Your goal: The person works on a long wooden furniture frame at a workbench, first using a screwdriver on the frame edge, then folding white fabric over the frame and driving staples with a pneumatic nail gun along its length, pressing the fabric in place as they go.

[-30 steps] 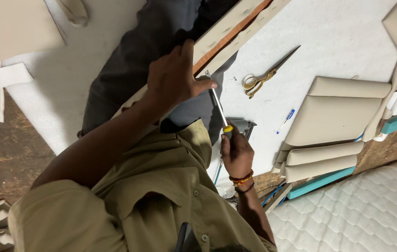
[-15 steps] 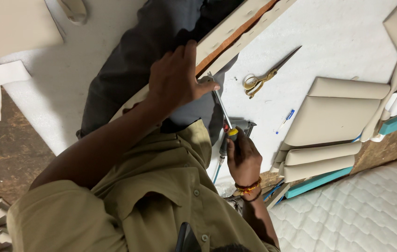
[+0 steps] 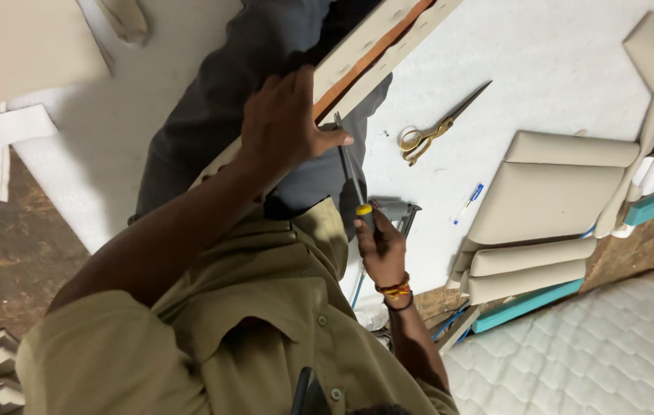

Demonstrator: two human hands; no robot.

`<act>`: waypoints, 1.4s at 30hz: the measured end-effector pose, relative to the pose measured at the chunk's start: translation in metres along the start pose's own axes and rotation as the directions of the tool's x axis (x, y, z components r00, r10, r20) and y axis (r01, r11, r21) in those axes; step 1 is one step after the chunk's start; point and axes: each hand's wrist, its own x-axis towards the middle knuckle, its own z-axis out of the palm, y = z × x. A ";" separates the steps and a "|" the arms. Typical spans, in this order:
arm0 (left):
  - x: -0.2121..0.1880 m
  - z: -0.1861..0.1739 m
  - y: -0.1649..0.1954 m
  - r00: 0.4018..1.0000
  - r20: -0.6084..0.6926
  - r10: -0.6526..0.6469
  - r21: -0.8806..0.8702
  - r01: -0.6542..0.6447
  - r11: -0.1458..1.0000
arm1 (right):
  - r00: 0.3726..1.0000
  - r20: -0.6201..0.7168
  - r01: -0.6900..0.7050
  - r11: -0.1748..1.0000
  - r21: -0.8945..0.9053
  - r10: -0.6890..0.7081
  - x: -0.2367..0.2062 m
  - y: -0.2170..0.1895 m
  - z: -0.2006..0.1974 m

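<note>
My left hand (image 3: 288, 123) lies flat on a long wooden frame (image 3: 388, 46) wrapped in beige fabric, thumb out to the right. Beneath the frame is a dark grey panel (image 3: 211, 123). Below it, my right hand (image 3: 382, 247) grips the dark handle of a screwdriver (image 3: 351, 173) with a yellow band. Its shaft points up to the frame's edge, just under my left thumb. My olive shirt fills the lower part of the view.
Gold-handled scissors (image 3: 428, 134) and a blue pen (image 3: 468, 202) lie on the white surface (image 3: 542, 69). A grey staple gun (image 3: 397, 211) sits by my right hand. Beige cushions (image 3: 549, 204) are stacked at right, with a teal board (image 3: 526, 303) and a quilted mattress (image 3: 596, 353) below.
The screwdriver tip has slid up along the frame edge, closer under my left thumb. My right hand shifted slightly; my left hand stays pressed on the frame.
</note>
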 end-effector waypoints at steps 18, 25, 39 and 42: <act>-0.003 -0.001 -0.015 0.984 0.175 -0.033 -0.115 0.054 0.992 | 0.996 -0.089 -0.019 0.988 -0.152 0.005 -0.008 0.025 0.024; -0.005 0.001 -0.018 0.983 0.175 -0.058 -0.141 0.083 0.987 | 0.995 -0.086 0.025 0.953 -0.303 -0.054 0.005 0.008 0.007; -0.004 0.000 -0.017 0.972 0.221 -0.084 -0.125 0.114 0.986 | 0.986 -0.122 0.052 0.912 -0.407 -0.111 0.007 -0.009 -0.008; -0.005 0.002 -0.018 0.974 0.212 -0.078 -0.128 0.107 0.986 | 0.986 -0.138 0.026 0.901 -0.433 -0.094 0.008 -0.013 -0.010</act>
